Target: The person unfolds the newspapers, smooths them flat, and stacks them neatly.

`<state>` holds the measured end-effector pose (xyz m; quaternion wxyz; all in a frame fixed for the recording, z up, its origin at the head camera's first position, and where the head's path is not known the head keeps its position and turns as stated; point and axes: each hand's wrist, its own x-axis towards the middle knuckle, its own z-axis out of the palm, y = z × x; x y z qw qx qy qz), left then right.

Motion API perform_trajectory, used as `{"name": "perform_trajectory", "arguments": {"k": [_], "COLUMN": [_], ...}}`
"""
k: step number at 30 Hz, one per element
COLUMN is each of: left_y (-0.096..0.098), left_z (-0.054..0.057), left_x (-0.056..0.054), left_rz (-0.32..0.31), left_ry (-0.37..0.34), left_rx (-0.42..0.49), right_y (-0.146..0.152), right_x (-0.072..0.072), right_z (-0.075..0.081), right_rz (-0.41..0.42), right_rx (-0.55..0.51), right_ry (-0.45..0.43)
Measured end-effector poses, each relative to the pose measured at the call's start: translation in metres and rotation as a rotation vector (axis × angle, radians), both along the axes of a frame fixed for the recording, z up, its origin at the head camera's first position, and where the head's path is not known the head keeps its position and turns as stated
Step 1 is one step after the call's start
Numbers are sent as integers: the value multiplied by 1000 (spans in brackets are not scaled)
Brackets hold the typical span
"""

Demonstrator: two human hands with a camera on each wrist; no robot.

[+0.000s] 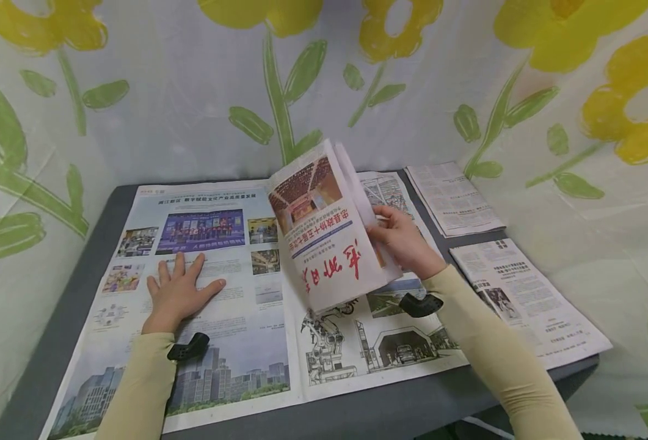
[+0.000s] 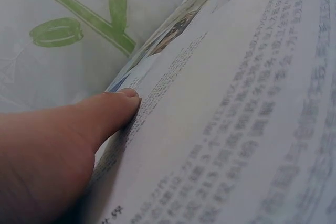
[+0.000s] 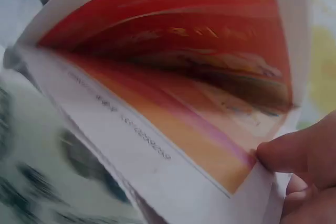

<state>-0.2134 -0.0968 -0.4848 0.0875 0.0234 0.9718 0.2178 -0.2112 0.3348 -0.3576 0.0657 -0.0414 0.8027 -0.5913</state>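
A large newspaper [image 1: 236, 330] lies spread open on the dark table. My left hand [image 1: 178, 296] rests flat on its left page, fingers spread; in the left wrist view the thumb [image 2: 113, 111] lies against printed paper. Over the right page, a smaller folded newspaper [image 1: 324, 244] with red headline characters and a hall photo is held up at a tilt. My right hand [image 1: 406, 241] pinches its right edge. From the right wrist, its folds gape apart, showing red and orange printed pages [image 3: 173, 103], with the thumb [image 3: 289, 150] on the lower sheet.
Two folded newspaper stacks lie on the right: one farther back [image 1: 455, 198], another nearer [image 1: 527, 299] that overhangs the table edge. A flower-patterned curtain [image 1: 181, 122] surrounds the back and sides. Grey table surface [image 1: 389, 409] shows along the front.
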Motion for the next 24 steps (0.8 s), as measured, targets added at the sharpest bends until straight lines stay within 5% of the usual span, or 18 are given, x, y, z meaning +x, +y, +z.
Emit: {"name": "perform_trajectory", "arguments": {"k": [4, 10, 16, 24], "left_y": [3, 11, 14, 12], "left_z": [1, 2, 2, 1], "left_x": [-1, -3, -5, -6], "left_rz": [2, -1, -11, -1], "left_ry": [-1, -12, 0, 6], "left_rx": [-16, -27, -29, -35], "right_y": [-21, -38, -36, -20], "right_x": [5, 14, 19, 26], "right_z": [-53, -104, -108, -110], "right_rz": [-15, -139, -140, 78], "right_rx": [-273, -325, -354, -455], "right_ry": [-200, -338, -340, -378]}}
